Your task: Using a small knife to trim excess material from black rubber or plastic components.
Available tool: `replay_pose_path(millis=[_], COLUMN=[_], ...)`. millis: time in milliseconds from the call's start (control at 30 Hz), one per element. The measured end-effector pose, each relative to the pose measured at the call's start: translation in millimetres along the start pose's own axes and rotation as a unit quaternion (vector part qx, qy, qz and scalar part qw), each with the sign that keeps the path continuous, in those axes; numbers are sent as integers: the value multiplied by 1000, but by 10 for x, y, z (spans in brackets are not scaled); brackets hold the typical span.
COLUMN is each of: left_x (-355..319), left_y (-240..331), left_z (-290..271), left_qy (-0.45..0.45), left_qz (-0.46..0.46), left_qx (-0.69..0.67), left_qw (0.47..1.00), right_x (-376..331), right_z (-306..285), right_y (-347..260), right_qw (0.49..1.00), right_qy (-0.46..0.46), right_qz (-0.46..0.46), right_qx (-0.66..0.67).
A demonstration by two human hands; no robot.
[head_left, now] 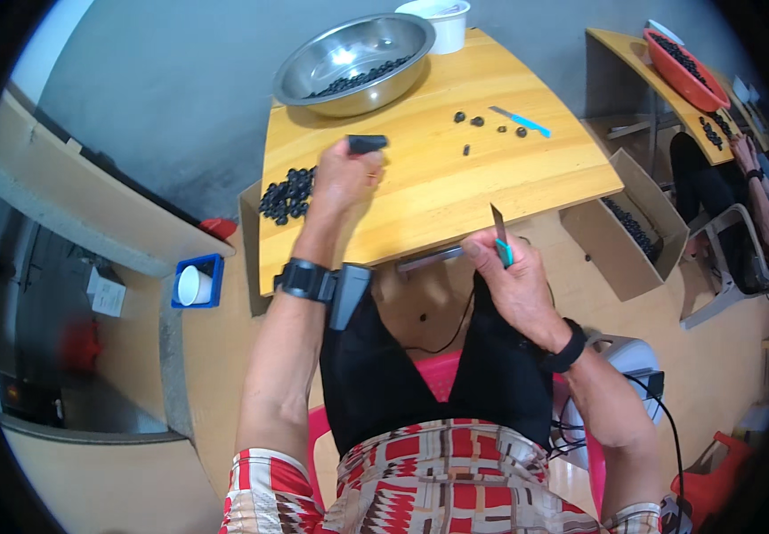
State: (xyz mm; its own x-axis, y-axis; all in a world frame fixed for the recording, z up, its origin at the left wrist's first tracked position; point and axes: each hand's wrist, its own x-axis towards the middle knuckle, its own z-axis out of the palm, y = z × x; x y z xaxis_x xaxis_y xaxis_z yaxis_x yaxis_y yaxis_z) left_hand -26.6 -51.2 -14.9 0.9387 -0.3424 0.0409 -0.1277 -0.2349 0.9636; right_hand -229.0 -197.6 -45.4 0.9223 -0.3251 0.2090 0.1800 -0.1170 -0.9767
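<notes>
Over the left part of the wooden table, my left hand [347, 177] is closed with its fingers curled. A black blocky piece [367, 143] shows at its fingertips; whether it is held or worn is unclear. Just beside that wrist lies a pile of small dark round pieces [288, 195], like nuts or fruits. My right hand [518, 283] is wrapped around the teal handle of a small knife [498, 224] in front of the table's near edge, blade pointing up. A second knife [522, 121] with a blue handle lies on the table near a few loose dark pieces [476, 121].
A steel basin [355, 67] holding dark pieces stands at the back, beside a white tub [438, 25]. A cardboard box [623, 227] sits right of the wooden table [438, 200]. Another person's hand [744, 153] is at a second table with a red basin [683, 76].
</notes>
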Motion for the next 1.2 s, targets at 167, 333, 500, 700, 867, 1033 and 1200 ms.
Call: replay_pose_path(millis=[167,333,500,700,867,1033,1200], left_x=[449,836,1012,1009,760,140,-599], left_y=[-108,-42,-68,18,65,21,-134], left_z=[695,1124,1316,1304,977,738,622], left_qy=[22,2,-10,24,-16,-165,-184], left_qz=[91,116,196,212,144,-58,-114], left_qx=[126,259,343,385,337,-266,-513], left_qw=[988,959,919,898,930,948,831], right_x=[42,69,127,130,128,137,110], right_z=[-91,-191,-216,-262,-206,-221,-164], right_y=[-72,-74,-62,0,58,123,100], right_qw=[999,998,998,996,998,997,973], right_qy=[36,54,53,59,64,82,73], right_qz=[19,11,26,36,18,-3,-128], right_qx=[34,-14,20,65,21,-3,-176])
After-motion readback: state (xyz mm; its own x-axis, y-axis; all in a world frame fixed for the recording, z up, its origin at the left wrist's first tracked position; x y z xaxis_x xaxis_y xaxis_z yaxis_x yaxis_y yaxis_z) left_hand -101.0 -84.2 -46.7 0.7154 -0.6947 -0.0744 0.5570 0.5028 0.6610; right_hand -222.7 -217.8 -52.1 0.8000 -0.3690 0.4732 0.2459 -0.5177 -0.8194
